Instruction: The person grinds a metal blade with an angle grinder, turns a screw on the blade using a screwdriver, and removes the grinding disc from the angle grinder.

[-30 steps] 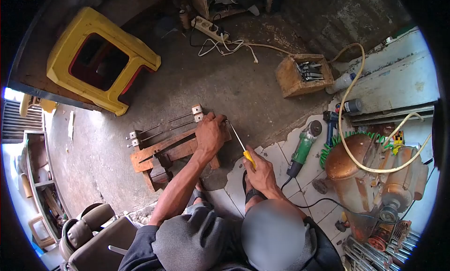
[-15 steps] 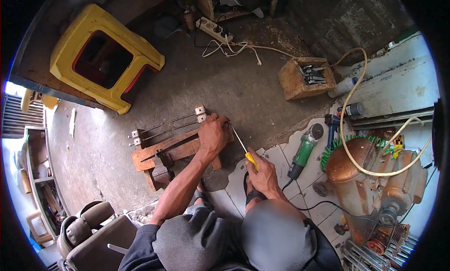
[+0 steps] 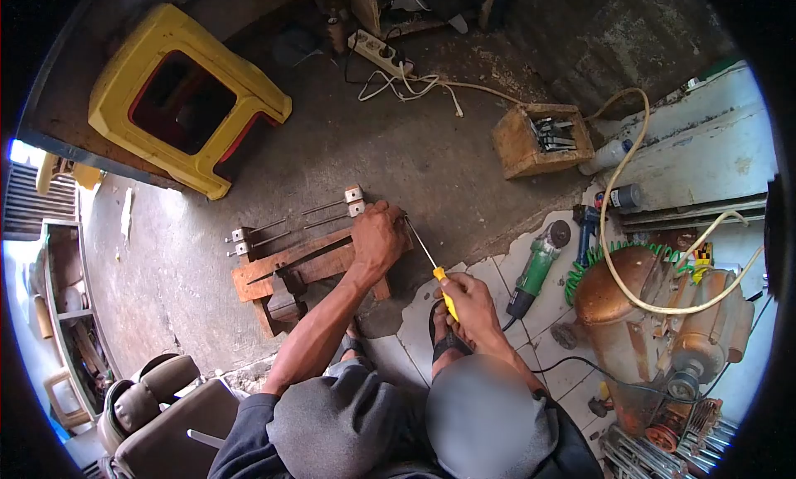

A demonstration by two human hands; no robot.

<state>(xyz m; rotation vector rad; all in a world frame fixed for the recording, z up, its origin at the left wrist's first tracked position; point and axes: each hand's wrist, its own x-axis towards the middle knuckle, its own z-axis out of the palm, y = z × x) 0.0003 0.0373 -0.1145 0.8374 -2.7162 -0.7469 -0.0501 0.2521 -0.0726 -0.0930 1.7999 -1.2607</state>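
My right hand (image 3: 474,307) is closed around the yellow handle of a screwdriver (image 3: 439,273). The screwdriver's thin shaft slants up and left, its tip beside the fingers of my left hand (image 3: 379,237). That left hand is closed over the right end of a wooden bench (image 3: 319,266); what lies inside its fingers is hidden. Just behind it stand two small metal blocks (image 3: 355,199) with thin rods running left. Another pair of metal blocks (image 3: 240,243) sits at the rods' far left. A dark vise-like metal piece (image 3: 286,298) is fixed at the bench's near side.
A green angle grinder (image 3: 537,268) lies on the tiles at right, near a rusty compressor tank (image 3: 618,288). Behind are a wooden box (image 3: 518,152) of metal parts and a power strip (image 3: 380,52). A yellow plastic shell (image 3: 104,106) stands back left; a seat (image 3: 178,425) is front left.
My right hand has shifted slightly down and its fingers have moved on the screwdriver, baring more of the yellow handle. My left hand stays in nearly the same place.
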